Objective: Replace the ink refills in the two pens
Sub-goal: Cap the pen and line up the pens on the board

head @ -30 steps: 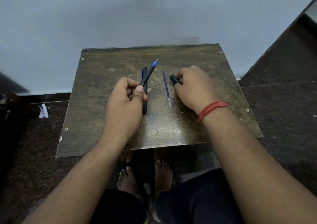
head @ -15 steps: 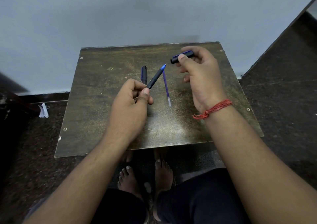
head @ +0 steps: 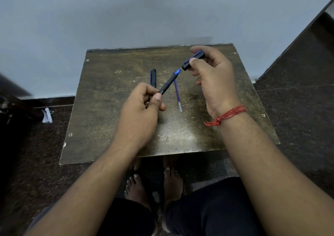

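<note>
My left hand (head: 141, 113) grips a black pen (head: 169, 83) with a blue tip, pointing it up and to the right above the small table (head: 112, 127). The right hand (head: 213, 76) pinches a black pen cap (head: 193, 60) with a blue clip, and the cap's open end sits right at the pen's tip. A loose blue ink refill (head: 177, 93) lies on the table between my hands. A second capped black pen (head: 153, 77) lies on the table behind my left hand, partly hidden by it.
The worn brown table stands against a pale wall (head: 126, 15). A dark speckled floor (head: 298, 109) surrounds it, with a crumpled white scrap (head: 47, 116) at the left. My bare feet (head: 155, 185) and dark-clothed knees are below the table's near edge.
My right hand picked the cap up off the table and brought it to the pen's tip. My left hand raised the pen and swung it to the right, toward the cap.
</note>
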The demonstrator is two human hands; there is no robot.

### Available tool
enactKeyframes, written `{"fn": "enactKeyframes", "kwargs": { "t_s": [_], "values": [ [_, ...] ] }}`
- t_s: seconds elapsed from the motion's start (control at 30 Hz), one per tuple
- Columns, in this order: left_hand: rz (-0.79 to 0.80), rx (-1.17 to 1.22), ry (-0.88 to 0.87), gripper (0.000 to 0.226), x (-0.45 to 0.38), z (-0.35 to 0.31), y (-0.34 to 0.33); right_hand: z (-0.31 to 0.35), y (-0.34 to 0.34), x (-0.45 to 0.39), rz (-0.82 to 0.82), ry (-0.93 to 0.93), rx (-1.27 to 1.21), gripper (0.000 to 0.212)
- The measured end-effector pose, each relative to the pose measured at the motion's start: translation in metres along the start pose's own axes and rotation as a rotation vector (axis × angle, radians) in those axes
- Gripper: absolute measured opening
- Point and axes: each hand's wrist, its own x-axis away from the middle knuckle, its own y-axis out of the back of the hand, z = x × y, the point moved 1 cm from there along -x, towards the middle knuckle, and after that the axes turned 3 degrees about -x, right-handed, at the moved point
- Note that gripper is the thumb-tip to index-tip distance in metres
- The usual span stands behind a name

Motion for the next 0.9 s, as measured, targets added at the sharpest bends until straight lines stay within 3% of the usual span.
{"fn": "enactKeyframes", "kwargs": {
  "t_s": [0.13, 0.4, 0.9],
  "values": [
    [0.004, -0.013, -0.008, 0.02, 0.001, -0.001, 0.0, 0.0, 0.0, 0.001, 0.019, 0.0, 0.008, 0.022],
    [-0.015, 0.004, -0.006, 0.019, 0.0, 0.0, 0.001, -0.002, -0.013, 0.01, 0.256, 0.012, 0.126, 0.02],
    [-0.134, 0.038, -0.03, 0.018, 0.006, -0.004, 0.003, -0.004, -0.045, 0.025, 0.16, 0.023, 0.078, 0.018]
  ]
}}
